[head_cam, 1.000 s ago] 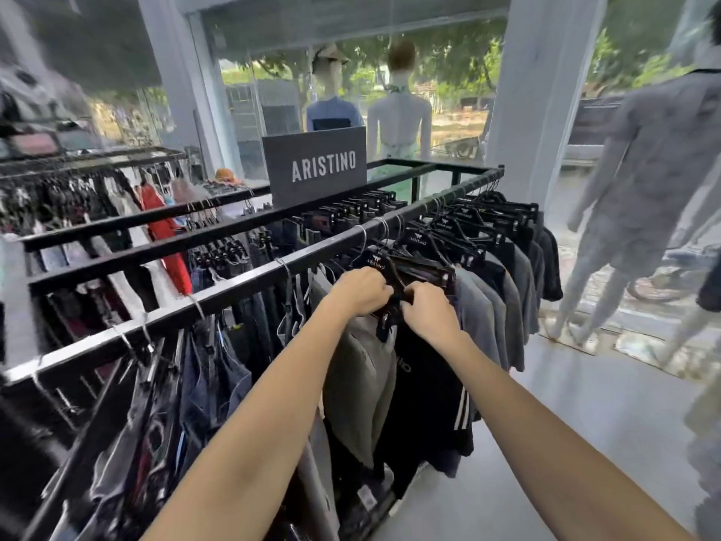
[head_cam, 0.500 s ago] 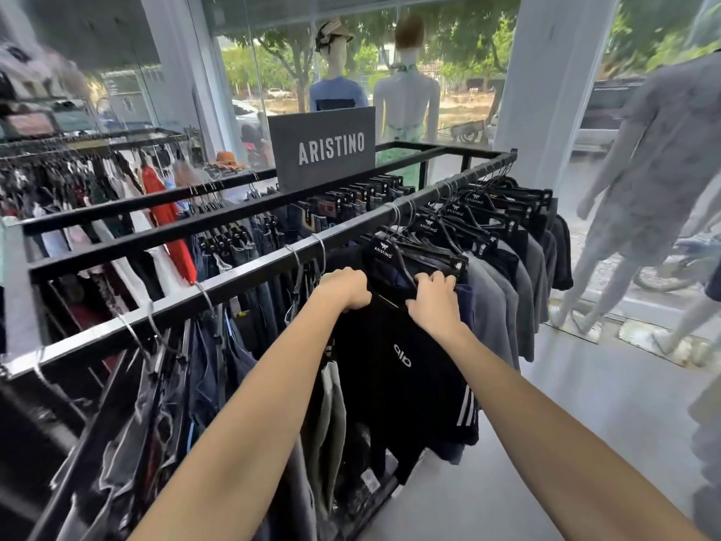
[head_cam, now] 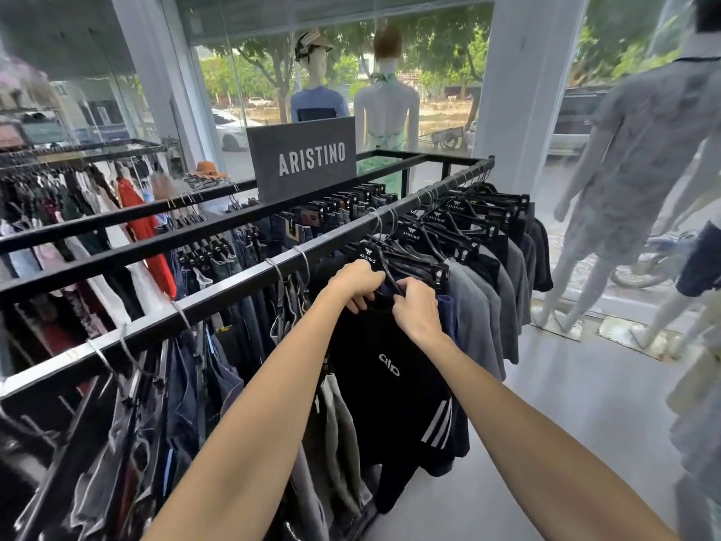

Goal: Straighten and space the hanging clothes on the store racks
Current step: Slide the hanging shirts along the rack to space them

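Note:
A black metal rack rail (head_cam: 242, 294) runs from lower left to upper right with clothes on black hangers. On it hang black shorts (head_cam: 390, 384) with a white logo and white side stripes, on a black hanger (head_cam: 370, 255). My left hand (head_cam: 357, 283) grips the top edge of the shorts at the hanger's left side. My right hand (head_cam: 415, 310) pinches the same waistband on the right. Grey and dark garments (head_cam: 487, 306) hang close together further right. Jeans and dark clothes (head_cam: 187, 384) hang to the left.
A grey ARISTINO sign (head_cam: 302, 160) stands on the rack's middle bar. A second rail (head_cam: 128, 212) behind holds more clothes, one of them red. Mannequins (head_cam: 640, 158) stand at the right by the window, two more (head_cam: 386, 99) behind the rack. Grey floor (head_cam: 565, 404) lies to the right.
The grey garment that was in front has gone to the left, and the black shorts now face me. Both hands have shifted onto the waistband of the shorts.

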